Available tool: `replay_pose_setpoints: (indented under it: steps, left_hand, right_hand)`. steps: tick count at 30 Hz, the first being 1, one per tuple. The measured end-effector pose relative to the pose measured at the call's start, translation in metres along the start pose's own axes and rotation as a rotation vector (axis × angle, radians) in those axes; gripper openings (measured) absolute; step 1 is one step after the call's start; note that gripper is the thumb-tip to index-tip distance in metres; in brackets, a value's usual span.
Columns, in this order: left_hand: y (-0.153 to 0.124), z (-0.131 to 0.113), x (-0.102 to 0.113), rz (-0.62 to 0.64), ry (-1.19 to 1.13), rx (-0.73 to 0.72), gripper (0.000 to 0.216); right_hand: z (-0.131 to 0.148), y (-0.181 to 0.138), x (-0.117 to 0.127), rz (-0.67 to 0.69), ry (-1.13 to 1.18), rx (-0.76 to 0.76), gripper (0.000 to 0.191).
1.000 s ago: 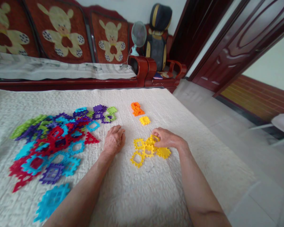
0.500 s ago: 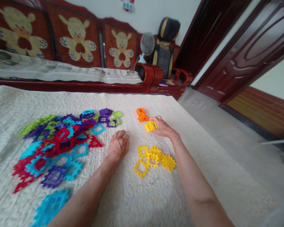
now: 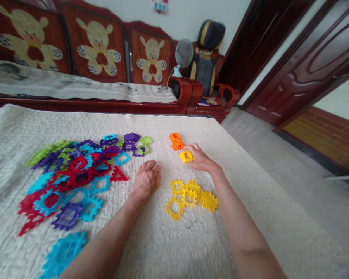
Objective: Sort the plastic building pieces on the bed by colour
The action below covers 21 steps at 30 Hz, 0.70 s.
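Note:
My right hand (image 3: 200,158) is closed at the side of a small yellow block (image 3: 186,156) put together from toothed plastic tiles. Its fingers pass behind the block, so the fingertips are partly hidden. Just beyond stands an orange block (image 3: 176,141) of the same kind of tiles. My left hand (image 3: 147,177) rests palm down on the cloth, its fingers loosely bent and slightly apart, with nothing seen in it. Between my forearms lie several loose yellow tiles (image 3: 189,197), some framed with openings, one solid.
A heap of red, blue, purple and green tiles (image 3: 83,173) spreads on the left. A large blue tile (image 3: 64,254) lies near my left forearm. Quilted cream cloth (image 3: 163,248) covers the table. Behind it stand a wooden sofa (image 3: 189,93) and a fan (image 3: 184,53).
The yellow block has turned in my right hand: its raised open frame no longer stands up beside the fingers. My left hand stays in place on the cloth. The view has shifted slightly.

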<state>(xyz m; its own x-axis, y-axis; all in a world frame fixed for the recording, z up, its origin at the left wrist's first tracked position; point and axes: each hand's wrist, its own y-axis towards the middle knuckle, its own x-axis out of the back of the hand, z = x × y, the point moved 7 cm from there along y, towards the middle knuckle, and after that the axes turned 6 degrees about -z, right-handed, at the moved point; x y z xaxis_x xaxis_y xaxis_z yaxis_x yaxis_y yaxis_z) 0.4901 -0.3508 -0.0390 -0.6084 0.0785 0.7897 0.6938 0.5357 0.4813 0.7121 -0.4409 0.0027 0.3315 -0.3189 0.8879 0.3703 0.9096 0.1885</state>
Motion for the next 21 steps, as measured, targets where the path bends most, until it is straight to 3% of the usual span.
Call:
replay_pose_setpoints:
  steps: [4, 8, 15, 21]
  left_hand:
    - [0.000, 0.001, -0.002, 0.008, 0.002, -0.005, 0.027]
    - [0.001, 0.003, -0.002, 0.016, -0.011, -0.022, 0.026]
    - [0.006, 0.002, -0.001, 0.032, -0.047, -0.048, 0.026]
    - [-0.006, 0.003, 0.009, 0.075, -0.031, -0.034, 0.023]
  right_hand:
    - [0.006, -0.021, 0.018, -0.079, 0.019, 0.042, 0.062]
    - [0.009, -0.053, 0.027, -0.087, 0.042, -0.009, 0.058]
    - [0.027, -0.108, 0.013, -0.045, 0.079, -0.077, 0.046]
    - [0.057, -0.138, 0.002, -0.023, 0.038, -0.013, 0.045]
